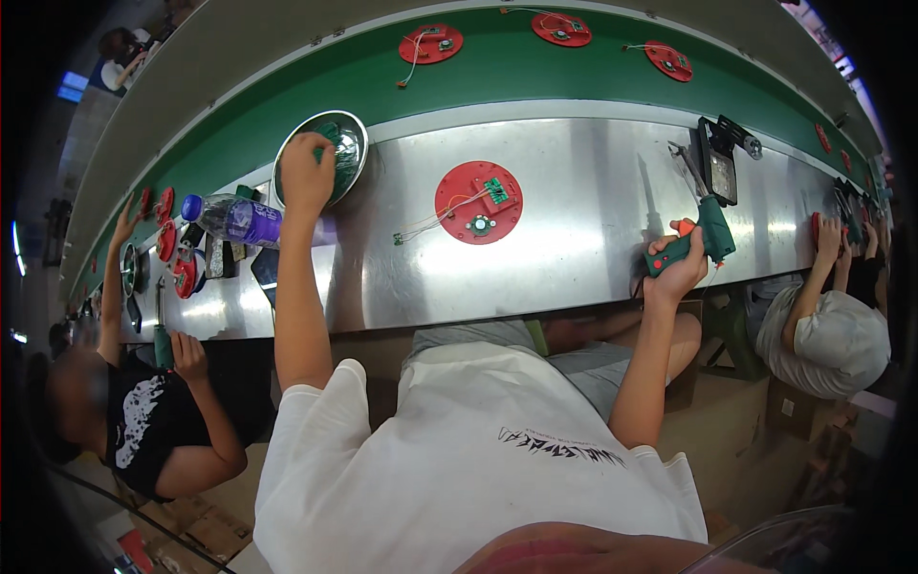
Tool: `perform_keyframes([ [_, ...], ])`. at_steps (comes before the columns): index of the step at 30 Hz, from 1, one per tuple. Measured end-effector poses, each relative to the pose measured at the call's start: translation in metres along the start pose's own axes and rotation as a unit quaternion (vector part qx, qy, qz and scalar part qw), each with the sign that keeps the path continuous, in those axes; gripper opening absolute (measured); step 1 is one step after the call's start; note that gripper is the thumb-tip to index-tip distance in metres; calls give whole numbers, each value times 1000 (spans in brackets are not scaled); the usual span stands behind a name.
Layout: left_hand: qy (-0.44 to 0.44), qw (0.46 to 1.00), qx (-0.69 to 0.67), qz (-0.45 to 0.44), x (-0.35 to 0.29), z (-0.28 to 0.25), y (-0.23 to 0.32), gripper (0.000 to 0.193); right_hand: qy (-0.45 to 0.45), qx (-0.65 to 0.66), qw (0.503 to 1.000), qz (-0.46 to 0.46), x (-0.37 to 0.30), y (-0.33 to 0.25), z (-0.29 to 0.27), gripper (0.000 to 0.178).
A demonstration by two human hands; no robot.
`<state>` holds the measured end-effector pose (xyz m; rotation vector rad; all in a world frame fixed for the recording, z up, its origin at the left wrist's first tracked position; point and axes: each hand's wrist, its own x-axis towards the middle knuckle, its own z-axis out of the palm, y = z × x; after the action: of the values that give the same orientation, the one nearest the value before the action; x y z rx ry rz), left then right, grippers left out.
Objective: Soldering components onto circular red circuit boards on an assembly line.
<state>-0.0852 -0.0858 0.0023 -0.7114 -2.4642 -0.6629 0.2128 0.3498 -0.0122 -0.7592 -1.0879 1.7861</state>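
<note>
My left hand (308,174) reaches into a round metal bowl (278,177) that holds small green circuit boards (333,134) in clear plastic. Its fingers are pinched together among the boards; what they grip, if anything, is hidden. In my right hand (681,273) is a green soldering gun (706,230) with an orange trigger, its thin metal tip pointing away from me. Between my hands lies a round red plastic disc (459,218) on the steel bench. A green circuit board (494,191), a small round part (480,225) and white wires are on the disc.
A purple-labelled bottle (234,218) lies by my left forearm. A soldering stand (719,172) stands at the right rear. Along the far green strip (535,67) are more red discs (430,44). A co-worker (182,411) sits at left, another person (832,330) at right.
</note>
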Motion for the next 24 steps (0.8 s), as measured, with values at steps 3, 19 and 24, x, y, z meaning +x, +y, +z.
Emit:
perform_keyframes([
  [3, 113, 992, -46, -12, 10, -17, 18, 9, -31, -5, 1000, 6, -1, -1, 0, 33],
  [19, 20, 978, -209, -10, -83, 47, 204, 7, -493, -213, 843, -25, -39, 1, 0, 30],
  [24, 18, 982, -189, -15, -88, 54, 202, 7, -501, -249, 827, -62, -47, 6, 11, 24],
])
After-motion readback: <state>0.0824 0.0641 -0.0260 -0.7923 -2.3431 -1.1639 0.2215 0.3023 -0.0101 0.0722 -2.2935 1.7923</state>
